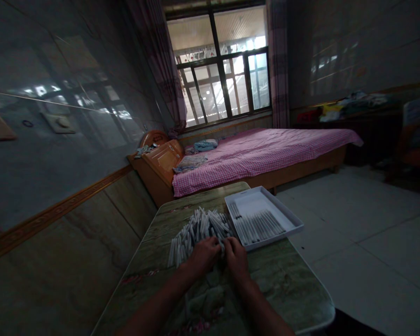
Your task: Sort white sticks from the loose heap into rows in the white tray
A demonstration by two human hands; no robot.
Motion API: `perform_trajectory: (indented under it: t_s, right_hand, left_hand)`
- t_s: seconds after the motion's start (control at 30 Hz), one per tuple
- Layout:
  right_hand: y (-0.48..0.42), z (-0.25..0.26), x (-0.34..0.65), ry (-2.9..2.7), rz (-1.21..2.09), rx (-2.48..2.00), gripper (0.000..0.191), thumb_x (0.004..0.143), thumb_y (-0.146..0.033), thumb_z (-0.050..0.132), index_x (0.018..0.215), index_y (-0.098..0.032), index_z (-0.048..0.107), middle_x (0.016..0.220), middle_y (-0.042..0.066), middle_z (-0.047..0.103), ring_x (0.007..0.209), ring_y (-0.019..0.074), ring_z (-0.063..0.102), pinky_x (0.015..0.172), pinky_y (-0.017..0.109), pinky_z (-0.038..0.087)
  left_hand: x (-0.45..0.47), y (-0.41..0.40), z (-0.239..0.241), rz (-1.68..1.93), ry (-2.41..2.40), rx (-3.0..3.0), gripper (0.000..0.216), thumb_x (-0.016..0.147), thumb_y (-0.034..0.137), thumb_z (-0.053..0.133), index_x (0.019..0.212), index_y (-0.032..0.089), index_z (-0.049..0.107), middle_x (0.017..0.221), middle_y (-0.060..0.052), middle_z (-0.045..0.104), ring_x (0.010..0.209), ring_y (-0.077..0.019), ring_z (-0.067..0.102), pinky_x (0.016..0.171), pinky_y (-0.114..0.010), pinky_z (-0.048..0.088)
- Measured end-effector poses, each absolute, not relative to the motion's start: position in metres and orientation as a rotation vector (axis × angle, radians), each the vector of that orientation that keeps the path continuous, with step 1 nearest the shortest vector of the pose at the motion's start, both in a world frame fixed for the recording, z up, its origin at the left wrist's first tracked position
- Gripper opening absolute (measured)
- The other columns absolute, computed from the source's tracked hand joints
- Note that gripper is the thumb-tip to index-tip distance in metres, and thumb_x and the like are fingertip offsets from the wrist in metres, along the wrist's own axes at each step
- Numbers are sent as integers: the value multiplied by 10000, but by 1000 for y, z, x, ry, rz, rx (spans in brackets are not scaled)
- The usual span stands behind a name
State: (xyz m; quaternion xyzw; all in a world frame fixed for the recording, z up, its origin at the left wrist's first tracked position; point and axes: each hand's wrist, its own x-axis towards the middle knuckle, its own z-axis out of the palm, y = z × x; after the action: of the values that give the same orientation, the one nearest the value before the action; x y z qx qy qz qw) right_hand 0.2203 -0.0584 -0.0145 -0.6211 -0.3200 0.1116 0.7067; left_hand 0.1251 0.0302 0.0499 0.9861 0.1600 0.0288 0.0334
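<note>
Sticks (200, 227) by left hand (206, 250) and right hand (236, 255)

They lie piled just beyond the bent fingers; I can't tell the grip. The tray (255, 199) pokes over the right edge of the desk (283, 287). Green top shows at the near right corner.

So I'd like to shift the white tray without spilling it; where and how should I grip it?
Probably by the tray's right-hand wall, coming from the right and below: that side appears to jut past the table, while the pile of rods crowds the left. Keep it level; the rods inside look loose.
</note>
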Motion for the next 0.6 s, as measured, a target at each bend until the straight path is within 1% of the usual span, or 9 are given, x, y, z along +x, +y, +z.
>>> perform_trajectory:
  t_s: [0.1,0.2,0.3,0.37,0.5,0.6]
  right_hand:
    - [-60,-13,220,-716,253,-1381,334,873,-482,478,792,-197,633,719,21,667,693,172,612,654,254,452]
    - [-61,-13,219,-733,249,-1376,298,868,-452,491,810,-196,632,700,8,657,652,165,602,628,251,456]
    - [-62,-15,218,-790,232,-1355,262,871,-401,494,876,-196,656,783,25,692,744,181,635,695,265,480]
    - [-63,-17,218,-841,225,-1351,255,876,-369,485,913,-199,671,854,38,708,823,192,650,749,275,487]
    - [-64,-20,216,-980,218,-1376,238,879,-330,487,914,-205,686,888,40,702,851,187,655,775,271,485]
    - [-66,-19,215,-1085,209,-1405,231,888,-292,481,935,-215,694,882,31,688,847,177,652,774,265,479]
  left_hand:
    - [117,30,48,248,502,2936,184,845,153,528,961,212,658,1063,-80,674,1022,-234,604,925,-357,460]
    - [101,35,42,490,605,2646,174,872,204,501,964,235,646,1003,-61,705,981,-228,643,894,-345,478]
    - [80,44,31,764,773,2270,146,866,304,545,949,244,649,958,-51,726,917,-237,676,839,-339,505]
    - [64,50,23,888,870,2066,190,831,374,599,941,229,651,932,-50,725,908,-249,680,819,-343,517]
    - [38,61,10,972,966,1801,348,734,498,693,902,197,648,878,-54,720,874,-264,687,789,-350,533]
    - [27,65,6,962,960,1848,328,743,491,685,885,197,652,828,-46,718,811,-252,686,748,-346,538]
